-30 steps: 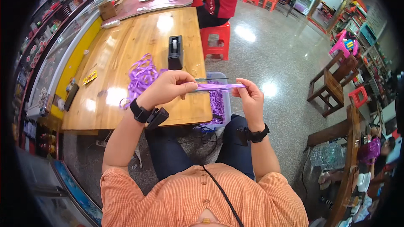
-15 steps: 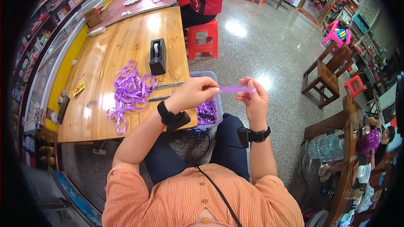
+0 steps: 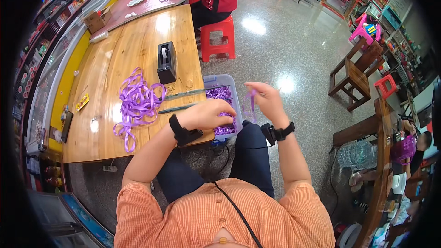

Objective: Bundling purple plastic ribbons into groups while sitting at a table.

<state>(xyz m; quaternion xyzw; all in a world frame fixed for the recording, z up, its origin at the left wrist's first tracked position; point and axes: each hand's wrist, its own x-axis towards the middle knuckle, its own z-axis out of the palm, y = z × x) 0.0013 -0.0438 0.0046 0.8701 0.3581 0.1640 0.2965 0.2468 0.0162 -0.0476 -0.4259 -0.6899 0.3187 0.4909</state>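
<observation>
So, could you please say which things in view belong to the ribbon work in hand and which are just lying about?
Seemingly in use:
purple ribbon strip in the right hand
tangled purple ribbon
two dark rods
plastic bin holding ribbon
black tape dispenser, possibly

Probably lying about:
yellow packet
cardboard box
wooden chair

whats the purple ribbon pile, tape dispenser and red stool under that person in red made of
Purple ribbon pile: probably satiny synthetic fabric; thin, flat loops with soft sheen. Tape dispenser: likely black plastic; smooth, moulded-looking body. Red stool: looks like glossy plastic; one even colour, cut-out openings.
</observation>
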